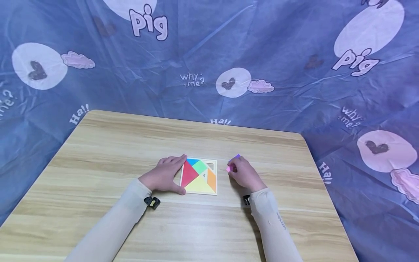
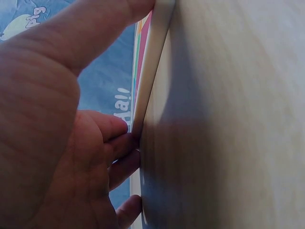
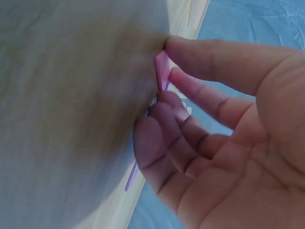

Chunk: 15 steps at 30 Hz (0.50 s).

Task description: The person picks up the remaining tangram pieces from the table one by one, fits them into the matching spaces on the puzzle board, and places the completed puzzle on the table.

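Note:
A tangram tray (image 1: 195, 193) with a pale wooden rim lies flat on the table. Red (image 1: 188, 174), blue (image 1: 192, 161), green (image 1: 200, 167), yellow (image 1: 200, 185) and orange (image 1: 212, 180) pieces lie in it; bare triangular gaps show at its upper right and right of centre. Along the tray's left side, my left hand (image 1: 165, 174) spreads thumb and fingers, touching the rim (image 2: 151, 67). Right of the tray, my right hand (image 1: 245, 175) pinches a pink tangram piece (image 3: 163, 70) at the tabletop. A purple tangram piece (image 3: 131, 177) lies beyond those fingers, partly hidden.
The wood-grain table (image 1: 131, 145) has rounded far corners. Behind it and on the right hangs a blue printed cloth (image 1: 196, 43). Dark wrist straps (image 1: 152, 202) show below the hands, over pale sleeves.

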Tool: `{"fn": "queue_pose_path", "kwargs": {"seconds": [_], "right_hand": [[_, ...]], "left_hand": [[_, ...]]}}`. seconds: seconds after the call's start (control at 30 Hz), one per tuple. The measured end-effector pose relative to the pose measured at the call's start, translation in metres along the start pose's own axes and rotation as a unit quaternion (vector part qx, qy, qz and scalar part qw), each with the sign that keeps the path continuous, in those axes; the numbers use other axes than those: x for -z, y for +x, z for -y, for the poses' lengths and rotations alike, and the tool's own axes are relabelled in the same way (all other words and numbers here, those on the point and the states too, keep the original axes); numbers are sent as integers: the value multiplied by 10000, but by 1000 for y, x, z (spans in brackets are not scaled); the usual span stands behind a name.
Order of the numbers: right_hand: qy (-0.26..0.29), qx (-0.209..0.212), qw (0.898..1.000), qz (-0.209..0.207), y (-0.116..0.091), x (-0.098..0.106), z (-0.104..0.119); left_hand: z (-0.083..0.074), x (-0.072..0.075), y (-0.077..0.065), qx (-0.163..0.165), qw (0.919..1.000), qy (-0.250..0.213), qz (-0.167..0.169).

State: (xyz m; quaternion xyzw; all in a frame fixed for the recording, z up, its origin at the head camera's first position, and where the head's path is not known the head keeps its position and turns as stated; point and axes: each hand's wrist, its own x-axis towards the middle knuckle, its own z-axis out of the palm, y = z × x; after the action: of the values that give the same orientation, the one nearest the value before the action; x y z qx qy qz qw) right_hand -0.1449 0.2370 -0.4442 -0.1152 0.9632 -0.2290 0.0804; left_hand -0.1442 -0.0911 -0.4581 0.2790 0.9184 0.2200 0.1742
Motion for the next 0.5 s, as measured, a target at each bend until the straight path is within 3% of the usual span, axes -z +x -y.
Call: {"fn": "queue_pose_path", "kwargs": {"seconds": [0.17,0.5], "right_hand": [[15,306,9995,-19,-1,-2,0],[-55,-6,10000,-19,-2,-1,-1]], "left_hand": [[0,-2,0,17,10000,42,-28],[-4,-4,-3,58,10000,29,-35]]}}
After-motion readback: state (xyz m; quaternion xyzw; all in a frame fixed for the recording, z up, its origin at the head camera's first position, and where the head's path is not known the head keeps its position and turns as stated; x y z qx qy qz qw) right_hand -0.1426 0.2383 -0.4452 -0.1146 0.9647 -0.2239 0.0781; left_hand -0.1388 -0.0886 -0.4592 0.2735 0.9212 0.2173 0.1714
